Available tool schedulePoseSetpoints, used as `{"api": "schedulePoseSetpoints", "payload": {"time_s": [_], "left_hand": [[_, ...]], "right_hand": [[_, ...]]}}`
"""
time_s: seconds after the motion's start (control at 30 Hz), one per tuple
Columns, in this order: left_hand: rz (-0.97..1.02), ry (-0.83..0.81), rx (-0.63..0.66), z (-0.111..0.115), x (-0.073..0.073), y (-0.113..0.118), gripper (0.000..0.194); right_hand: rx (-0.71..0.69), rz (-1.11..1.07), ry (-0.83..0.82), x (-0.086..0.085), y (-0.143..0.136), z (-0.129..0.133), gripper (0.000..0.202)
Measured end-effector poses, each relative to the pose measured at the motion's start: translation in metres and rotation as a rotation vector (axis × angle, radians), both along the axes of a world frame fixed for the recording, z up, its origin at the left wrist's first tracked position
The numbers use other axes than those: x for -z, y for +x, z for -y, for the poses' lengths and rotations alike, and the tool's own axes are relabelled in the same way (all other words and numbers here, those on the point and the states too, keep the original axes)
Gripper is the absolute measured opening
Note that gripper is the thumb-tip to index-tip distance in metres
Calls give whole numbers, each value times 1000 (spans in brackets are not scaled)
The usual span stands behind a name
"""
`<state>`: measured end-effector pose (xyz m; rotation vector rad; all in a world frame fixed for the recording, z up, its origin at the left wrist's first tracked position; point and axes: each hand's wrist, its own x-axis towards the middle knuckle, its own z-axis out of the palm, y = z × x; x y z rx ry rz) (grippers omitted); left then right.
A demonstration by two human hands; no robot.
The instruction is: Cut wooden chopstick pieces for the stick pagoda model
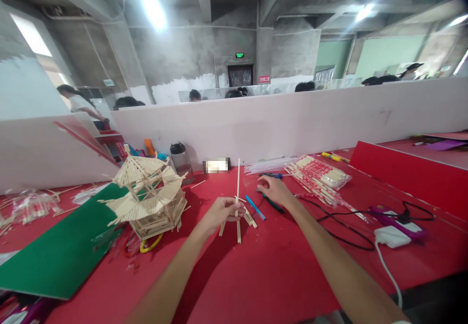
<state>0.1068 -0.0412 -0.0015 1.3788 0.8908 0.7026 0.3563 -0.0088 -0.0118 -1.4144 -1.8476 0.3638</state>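
Observation:
In the head view my left hand (227, 210) pinches a thin wooden stick (239, 180) that stands upright between thumb and fingers. Several short pieces of wooden stick (250, 216) lie beneath and beside this hand. A blue pen (255, 207) rests just to its right. My right hand (273, 189) reaches over a dark, green-handled tool (275, 204), probably pliers, with its fingers curved and apart. Whether the fingertips touch the tool is hard to see. Left of my hands stands a tiered pavilion model (149, 194) built of wooden sticks.
Packs of wooden sticks (318, 175) lie at the back right, near a blue-handled tool (271, 175). A black cable (343, 236) runs to a white adapter (393, 236). On the left is a green board (54, 246). A bottle (180, 160) stands by the white partition (263, 124).

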Motion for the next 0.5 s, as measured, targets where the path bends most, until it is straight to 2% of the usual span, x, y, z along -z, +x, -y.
{"api": "schedulePoseSetpoints", "payload": {"time_s": [0.07,0.2,0.37,0.5], "left_hand": [[7,11,-6,-2,1,-2,39],[16,36,-11,-7,4,-5,40],[29,50,-24,-10,6,-7,40],[27,29,-46,-9,5,-6,42]], "right_hand": [[123,226,-56,4,12,-1,32],[171,556,-269,10,21,3,49],[229,620,-329,13,20,3,62],[217,642,-311,12,19,0,47]]}}
